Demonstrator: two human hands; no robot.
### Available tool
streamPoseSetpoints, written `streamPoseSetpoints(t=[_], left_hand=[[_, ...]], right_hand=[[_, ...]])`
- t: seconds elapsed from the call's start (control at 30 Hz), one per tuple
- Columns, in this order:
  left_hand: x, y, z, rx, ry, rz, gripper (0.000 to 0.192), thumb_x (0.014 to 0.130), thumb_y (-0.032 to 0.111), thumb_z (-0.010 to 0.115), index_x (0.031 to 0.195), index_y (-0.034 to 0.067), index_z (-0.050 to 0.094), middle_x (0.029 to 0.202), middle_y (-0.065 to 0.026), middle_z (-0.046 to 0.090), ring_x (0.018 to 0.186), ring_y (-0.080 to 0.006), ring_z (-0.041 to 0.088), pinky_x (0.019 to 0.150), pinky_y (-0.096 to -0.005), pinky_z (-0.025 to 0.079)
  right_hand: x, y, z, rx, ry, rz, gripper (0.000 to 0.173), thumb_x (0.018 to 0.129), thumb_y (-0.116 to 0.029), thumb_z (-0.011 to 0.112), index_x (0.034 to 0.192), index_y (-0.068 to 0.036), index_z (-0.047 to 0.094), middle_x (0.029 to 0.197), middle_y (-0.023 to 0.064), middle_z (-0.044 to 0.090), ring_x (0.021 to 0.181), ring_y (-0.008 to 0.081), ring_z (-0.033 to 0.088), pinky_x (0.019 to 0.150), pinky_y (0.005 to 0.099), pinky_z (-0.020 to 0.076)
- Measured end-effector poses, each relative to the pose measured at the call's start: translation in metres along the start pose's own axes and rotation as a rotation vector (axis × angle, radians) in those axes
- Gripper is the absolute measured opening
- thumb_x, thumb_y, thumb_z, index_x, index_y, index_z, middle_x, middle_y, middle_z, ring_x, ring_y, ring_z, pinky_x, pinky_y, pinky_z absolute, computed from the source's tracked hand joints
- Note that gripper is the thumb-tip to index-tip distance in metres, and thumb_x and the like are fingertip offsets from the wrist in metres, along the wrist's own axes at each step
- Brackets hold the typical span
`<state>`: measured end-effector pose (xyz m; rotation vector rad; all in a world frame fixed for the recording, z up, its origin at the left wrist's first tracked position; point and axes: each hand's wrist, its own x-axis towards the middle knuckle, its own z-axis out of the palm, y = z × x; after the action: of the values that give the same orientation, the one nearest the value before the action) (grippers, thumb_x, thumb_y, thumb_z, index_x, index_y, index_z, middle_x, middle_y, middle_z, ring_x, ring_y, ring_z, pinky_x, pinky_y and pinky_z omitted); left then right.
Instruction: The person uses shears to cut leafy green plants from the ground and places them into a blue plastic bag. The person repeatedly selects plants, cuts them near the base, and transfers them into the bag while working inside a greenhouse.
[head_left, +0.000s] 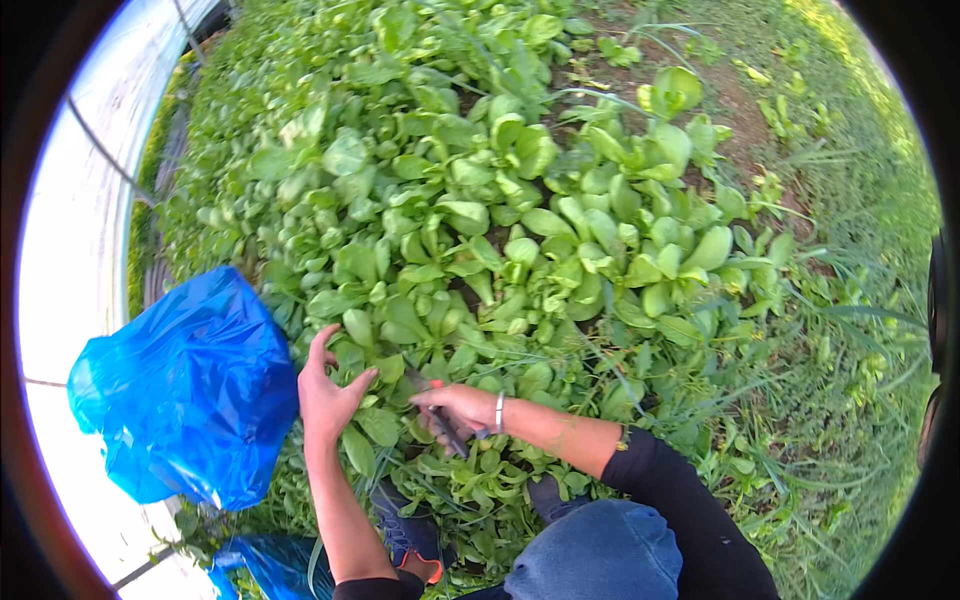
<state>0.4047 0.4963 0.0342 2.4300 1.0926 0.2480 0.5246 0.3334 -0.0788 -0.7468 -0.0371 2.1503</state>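
Note:
My left hand (328, 397) is raised over leafy green plants (390, 322) with rounded leaves, its thumb and fingers spread apart and nothing held. Some of its fingers are hidden behind the hand. To its right, my right hand (465, 409) grips a small knife (415, 377) with a dark handle and a red-orange part. The blade points up and left among the leaves, close to the left thumb; its tip is hard to make out. A metal bracelet (499, 412) circles the right wrist.
A blue plastic bag (202, 390) stands left of my left hand, with another blue plastic bag (277, 566) below it. Plastic sheeting (82, 225) on hoops borders the left side. Weeds and grass (847, 420) cover the right. My shoes (405, 517) stand among the plants.

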Motion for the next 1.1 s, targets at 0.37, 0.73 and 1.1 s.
streamPoseSetpoints(t=[0.37, 0.73, 1.1], left_hand=[[0.030, -0.017, 0.019, -0.238, 0.162, 0.230, 0.008, 0.084, 0.004, 0.068, 0.083, -0.003, 0.065, 0.078, -0.0073, 0.060, 0.075, -0.0176, 0.055, 0.074, -0.0290, 0.044], [0.058, 0.014, 0.033, -1.640, -0.060, 0.095, 0.027, 0.094, 0.017, 0.051, 0.114, -0.001, 0.057, 0.109, -0.0158, 0.063, 0.102, -0.0260, 0.061, 0.093, -0.0409, 0.052], [0.053, 0.133, 0.051, -1.256, -0.481, 0.031, 0.016, 0.079, 0.013, 0.068, 0.083, 0.009, 0.053, 0.075, -0.0008, 0.054, 0.064, -0.0116, 0.050, 0.065, -0.0255, 0.046]], right_hand=[[-0.164, 0.052, -0.010, -0.046, 0.228, -0.634, 0.032, 0.097, -0.035, 0.054, 0.100, -0.003, 0.055, 0.080, 0.0047, 0.060, 0.072, 0.0136, 0.062, 0.064, 0.0307, 0.0536], [-0.263, 0.127, -0.019, 0.221, 0.326, -0.556, 0.039, 0.098, -0.037, 0.053, 0.102, 0.001, 0.058, 0.072, 0.0056, 0.062, 0.063, 0.0165, 0.064, 0.058, 0.0376, 0.0575], [-0.246, 0.136, -0.059, 0.610, 0.519, -0.788, 0.040, 0.099, -0.044, 0.044, 0.100, -0.006, 0.055, 0.079, 0.0069, 0.056, 0.069, 0.0233, 0.058, 0.068, 0.0450, 0.0535]])
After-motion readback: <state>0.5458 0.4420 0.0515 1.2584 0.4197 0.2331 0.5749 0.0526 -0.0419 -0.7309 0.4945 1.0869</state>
